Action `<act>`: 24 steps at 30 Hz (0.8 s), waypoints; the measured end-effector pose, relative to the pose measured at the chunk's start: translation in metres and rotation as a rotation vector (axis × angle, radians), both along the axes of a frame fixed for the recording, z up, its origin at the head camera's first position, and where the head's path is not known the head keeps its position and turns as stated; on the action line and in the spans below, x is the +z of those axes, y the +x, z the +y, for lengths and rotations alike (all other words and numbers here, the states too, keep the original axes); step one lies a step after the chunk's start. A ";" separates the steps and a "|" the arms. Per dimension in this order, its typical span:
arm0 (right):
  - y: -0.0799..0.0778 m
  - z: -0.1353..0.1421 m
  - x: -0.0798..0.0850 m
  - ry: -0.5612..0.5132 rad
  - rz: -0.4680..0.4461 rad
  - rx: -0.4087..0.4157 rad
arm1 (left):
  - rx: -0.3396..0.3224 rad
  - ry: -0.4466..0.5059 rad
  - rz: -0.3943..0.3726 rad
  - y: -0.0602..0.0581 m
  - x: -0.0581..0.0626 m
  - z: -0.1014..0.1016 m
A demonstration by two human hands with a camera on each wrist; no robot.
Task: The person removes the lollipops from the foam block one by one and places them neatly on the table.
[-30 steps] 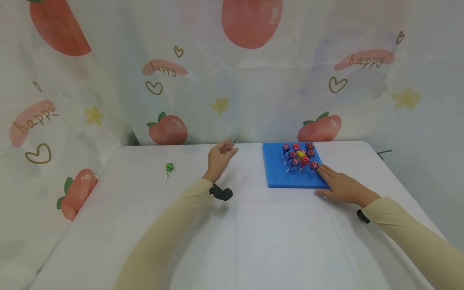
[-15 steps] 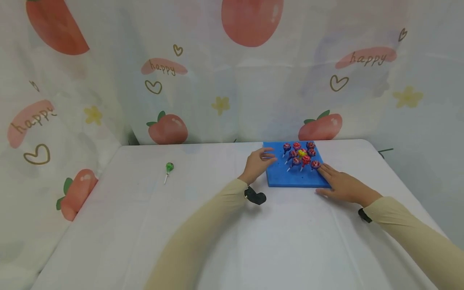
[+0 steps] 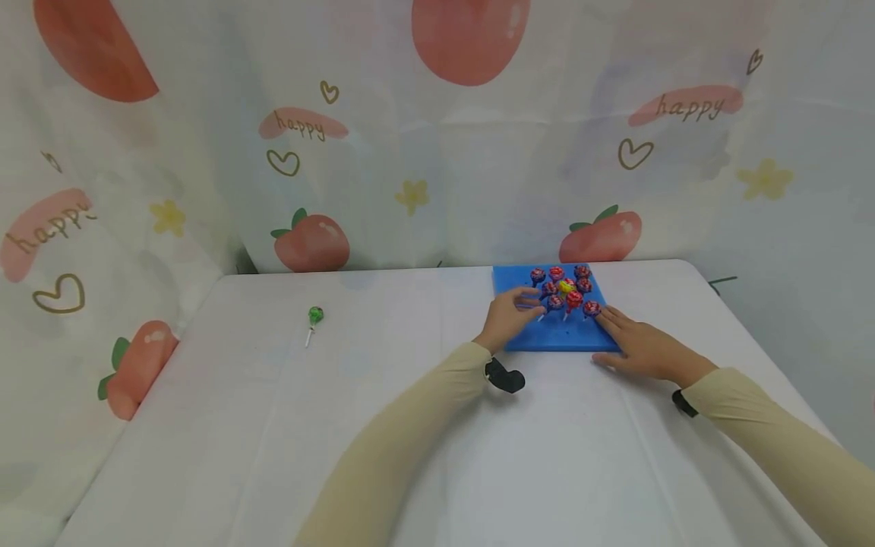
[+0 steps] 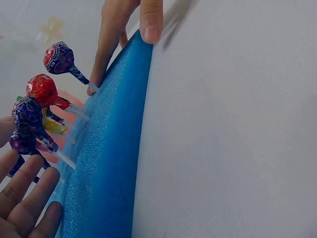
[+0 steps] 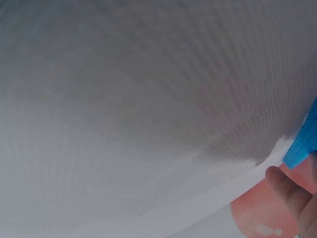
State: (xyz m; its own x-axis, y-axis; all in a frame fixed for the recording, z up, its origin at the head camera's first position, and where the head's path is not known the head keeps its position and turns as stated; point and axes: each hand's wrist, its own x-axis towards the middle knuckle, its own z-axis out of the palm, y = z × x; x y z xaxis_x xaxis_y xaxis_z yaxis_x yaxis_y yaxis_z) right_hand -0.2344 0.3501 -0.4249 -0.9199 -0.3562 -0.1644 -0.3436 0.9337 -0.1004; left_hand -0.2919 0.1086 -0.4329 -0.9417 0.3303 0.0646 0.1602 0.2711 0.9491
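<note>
The white table [image 3: 547, 456] carries a blue foam board [image 3: 567, 341] and (well apart) a green lollipop [image 3: 315, 314].

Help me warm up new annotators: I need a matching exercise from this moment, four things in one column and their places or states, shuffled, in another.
Column one
1. Green lollipop
2. Board
3. Left hand
4. Right hand

Column two
A. At the board's right edge
B. Close in at the left of the other lollipops
C. Lying alone on the table
D. Blue, with lollipops sticking up from it

Right pairs: 1-C, 2-D, 3-B, 4-A
</note>
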 end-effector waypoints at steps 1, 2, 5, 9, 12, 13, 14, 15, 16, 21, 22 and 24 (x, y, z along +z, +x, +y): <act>0.000 0.000 0.000 0.004 -0.001 -0.002 | 0.002 -0.002 0.001 0.000 -0.001 0.001; -0.001 0.001 -0.001 0.008 -0.002 -0.003 | 0.005 -0.005 0.001 0.000 -0.002 0.003; -0.002 0.001 -0.002 0.014 -0.005 -0.004 | 0.015 -0.006 0.005 -0.001 -0.004 0.007; -0.001 0.001 -0.001 0.014 -0.008 -0.002 | 0.021 -0.006 0.002 -0.001 -0.007 0.013; -0.001 -0.001 0.001 0.016 -0.007 -0.001 | 0.026 -0.016 -0.003 0.000 -0.007 0.016; -0.001 -0.002 0.002 0.018 -0.008 -0.001 | 0.029 -0.024 -0.004 0.000 -0.008 0.017; -0.001 -0.002 0.002 0.021 -0.008 -0.002 | 0.032 -0.033 -0.003 0.000 -0.008 0.018; -0.001 -0.003 0.002 0.022 -0.008 -0.002 | 0.036 -0.043 0.002 0.000 -0.008 0.019; -0.001 -0.003 0.002 0.024 -0.008 -0.002 | 0.038 -0.054 0.007 0.001 -0.008 0.020; -0.001 -0.003 0.001 0.023 -0.006 -0.005 | 0.044 -0.088 0.033 -0.001 -0.007 0.024; -0.001 -0.003 0.001 0.023 -0.004 -0.005 | 0.044 -0.090 0.035 -0.002 -0.007 0.024; -0.001 -0.002 0.000 0.024 -0.002 -0.007 | 0.044 -0.091 0.038 -0.003 -0.007 0.024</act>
